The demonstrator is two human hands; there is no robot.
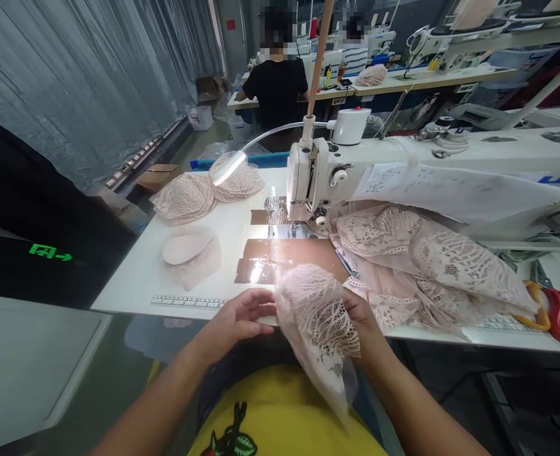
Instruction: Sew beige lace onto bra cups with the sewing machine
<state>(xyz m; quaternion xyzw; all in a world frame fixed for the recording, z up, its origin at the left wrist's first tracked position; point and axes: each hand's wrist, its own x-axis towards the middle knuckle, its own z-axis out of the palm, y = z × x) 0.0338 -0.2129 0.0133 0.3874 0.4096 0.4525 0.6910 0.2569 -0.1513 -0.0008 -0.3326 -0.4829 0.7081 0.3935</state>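
Using the sewing machine (303,183) as landmark. White table (128,278) under it, ruler tape (185,302) along the near edge, front-left of the machine. Gooseneck lamp (230,168) lit on its left side. Paper sheet (403,183) on its arm. Grey curtain (94,82) far left of it; person in a black shirt (277,85) and person in a striped top (355,58) well beyond it, at other machines.

Left hand (237,320): fingers half curled, thumb apart from them, fingertips at the left edge of the lace cup (315,310); can't tell if they touch. Right hand (365,326): pinched on the cup's right edge, fingertips hidden behind the lace. Cup is up off the table, in front of the machine, narrow end hanging down.

Counts: 1 cup in hand; 2 stacks of lace cups (185,199) left of the machine; 1 plain fabric piece (192,253) nearer than those; 1 lace heap (403,253) under its arm, pieces overlap, no count; 1 small metal tool (346,263) by the heap; 2 scissor handles (558,316), orange and red, far right; can't tell if one pair.
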